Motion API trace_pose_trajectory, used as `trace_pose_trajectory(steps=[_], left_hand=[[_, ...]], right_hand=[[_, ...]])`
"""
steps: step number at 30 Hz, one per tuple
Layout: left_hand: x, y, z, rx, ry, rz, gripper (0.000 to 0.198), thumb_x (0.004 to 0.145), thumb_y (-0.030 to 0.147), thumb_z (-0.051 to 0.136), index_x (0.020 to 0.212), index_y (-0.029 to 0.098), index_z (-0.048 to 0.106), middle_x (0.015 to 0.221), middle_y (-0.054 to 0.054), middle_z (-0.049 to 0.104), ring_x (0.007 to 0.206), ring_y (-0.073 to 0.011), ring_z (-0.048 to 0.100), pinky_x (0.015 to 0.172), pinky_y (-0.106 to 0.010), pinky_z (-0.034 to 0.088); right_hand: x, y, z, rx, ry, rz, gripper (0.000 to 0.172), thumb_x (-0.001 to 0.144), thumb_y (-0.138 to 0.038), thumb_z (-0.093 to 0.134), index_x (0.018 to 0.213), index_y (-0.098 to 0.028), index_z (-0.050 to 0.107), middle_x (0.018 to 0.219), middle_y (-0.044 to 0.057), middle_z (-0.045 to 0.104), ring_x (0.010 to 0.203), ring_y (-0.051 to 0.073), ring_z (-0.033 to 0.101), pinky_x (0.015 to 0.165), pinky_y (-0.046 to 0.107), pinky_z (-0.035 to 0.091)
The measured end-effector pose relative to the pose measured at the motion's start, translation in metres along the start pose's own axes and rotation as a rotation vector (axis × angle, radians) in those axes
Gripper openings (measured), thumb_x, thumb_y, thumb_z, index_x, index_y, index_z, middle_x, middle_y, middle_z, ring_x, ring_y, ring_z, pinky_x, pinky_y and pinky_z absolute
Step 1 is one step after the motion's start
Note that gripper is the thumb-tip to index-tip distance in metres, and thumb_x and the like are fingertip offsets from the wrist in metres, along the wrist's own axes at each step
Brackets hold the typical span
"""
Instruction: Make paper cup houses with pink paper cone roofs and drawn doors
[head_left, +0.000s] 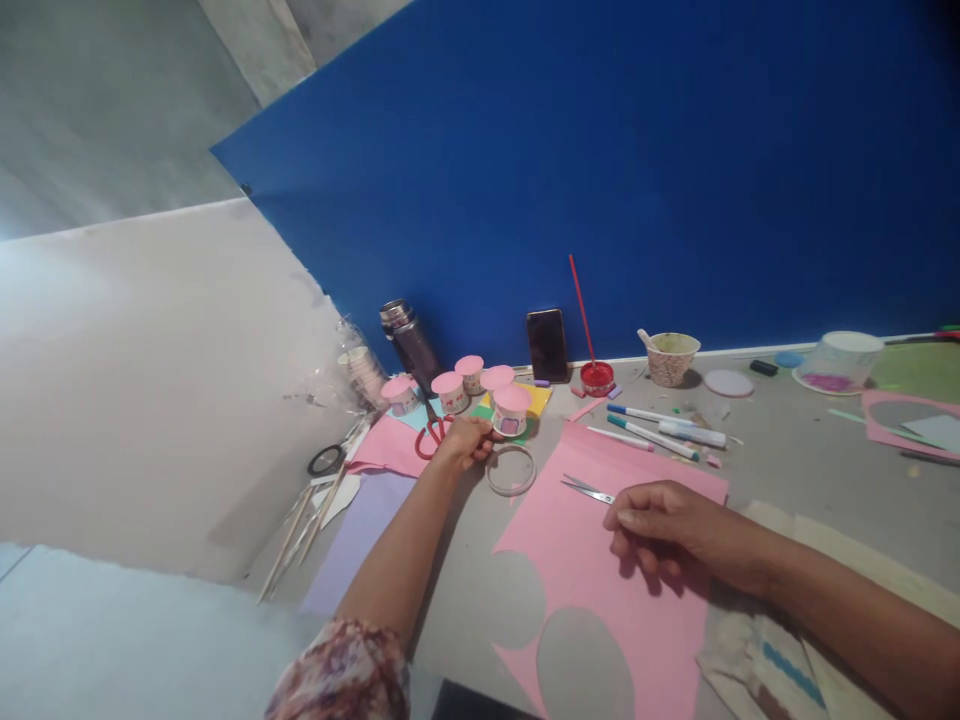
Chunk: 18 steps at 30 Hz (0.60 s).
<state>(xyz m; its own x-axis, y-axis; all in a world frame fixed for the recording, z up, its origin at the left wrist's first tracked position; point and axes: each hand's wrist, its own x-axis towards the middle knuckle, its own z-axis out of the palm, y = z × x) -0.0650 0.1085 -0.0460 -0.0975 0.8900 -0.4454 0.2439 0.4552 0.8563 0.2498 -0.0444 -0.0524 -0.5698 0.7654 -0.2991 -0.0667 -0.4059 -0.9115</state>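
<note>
My left hand (471,442) reaches out to the nearest small paper cup (510,425), its fingers closed at the cup's lower left side. A round pink paper disc (512,399) covers that cup's top. Several similar cups with pink tops stand behind it, among them one (454,398) beside the flask. In my right hand (664,530) is a small pair of scissors (592,490), blades pointing left and slightly apart. Below the scissors lies a pink paper sheet (600,570) with round pieces cut out. A clear ring (511,470) rests just in front of the left hand.
Red-handled scissors (433,438) lie left of my left hand. Behind stand a dark flask (411,345), a phone (547,345) and a red pot (598,378) with a stick. Markers (652,437), a patterned cup (673,360) and a plastic tub (840,360) are at right.
</note>
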Motion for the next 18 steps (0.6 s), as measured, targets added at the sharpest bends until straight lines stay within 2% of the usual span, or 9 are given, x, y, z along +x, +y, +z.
trace_pose_trajectory(steps=[8,11,14,16,18], left_hand=[[-0.027,0.003,-0.014,0.280,0.163,0.146,0.039,0.101,0.039,0.067,0.133,0.017,0.063,0.133,-0.011,0.067,0.111,-0.0251,0.069,0.093,-0.047,0.061],[-0.037,0.003,-0.024,0.358,0.230,0.263,0.029,0.096,0.030,0.073,0.120,0.015,0.068,0.110,-0.007,0.071,0.099,-0.0229,0.070,0.088,-0.042,0.060],[-0.044,-0.001,-0.029,0.378,0.298,0.405,0.020,0.083,0.020,0.077,0.101,0.017,0.070,0.087,-0.003,0.069,0.091,-0.0244,0.069,0.087,-0.039,0.055],[-0.044,-0.004,-0.026,0.357,0.324,0.484,0.028,0.077,0.021,0.079,0.103,0.017,0.069,0.093,-0.006,0.070,0.098,-0.0275,0.069,0.090,-0.041,0.053],[-0.040,-0.007,-0.018,0.313,0.331,0.559,0.049,0.073,0.023,0.082,0.119,0.017,0.065,0.115,-0.011,0.070,0.114,-0.0307,0.066,0.098,-0.044,0.051]], right_hand=[[0.001,-0.003,0.001,-0.006,0.010,0.014,0.058,0.078,-0.064,0.084,0.096,-0.011,0.070,0.082,0.011,0.079,0.050,0.011,0.066,0.041,0.018,0.043],[0.000,-0.002,0.001,-0.017,0.005,0.022,0.059,0.078,-0.066,0.084,0.095,-0.011,0.070,0.081,0.011,0.079,0.050,0.011,0.066,0.041,0.018,0.043],[-0.001,-0.001,0.001,-0.020,0.005,0.027,0.058,0.079,-0.065,0.083,0.095,-0.011,0.069,0.081,0.010,0.079,0.051,0.011,0.066,0.041,0.018,0.043],[-0.001,0.000,0.000,-0.022,0.003,0.030,0.058,0.079,-0.065,0.083,0.095,-0.012,0.069,0.081,0.010,0.079,0.052,0.011,0.067,0.041,0.018,0.043],[0.000,0.001,0.000,-0.028,0.007,0.032,0.058,0.078,-0.066,0.083,0.095,-0.012,0.069,0.081,0.010,0.079,0.052,0.012,0.067,0.041,0.018,0.043]])
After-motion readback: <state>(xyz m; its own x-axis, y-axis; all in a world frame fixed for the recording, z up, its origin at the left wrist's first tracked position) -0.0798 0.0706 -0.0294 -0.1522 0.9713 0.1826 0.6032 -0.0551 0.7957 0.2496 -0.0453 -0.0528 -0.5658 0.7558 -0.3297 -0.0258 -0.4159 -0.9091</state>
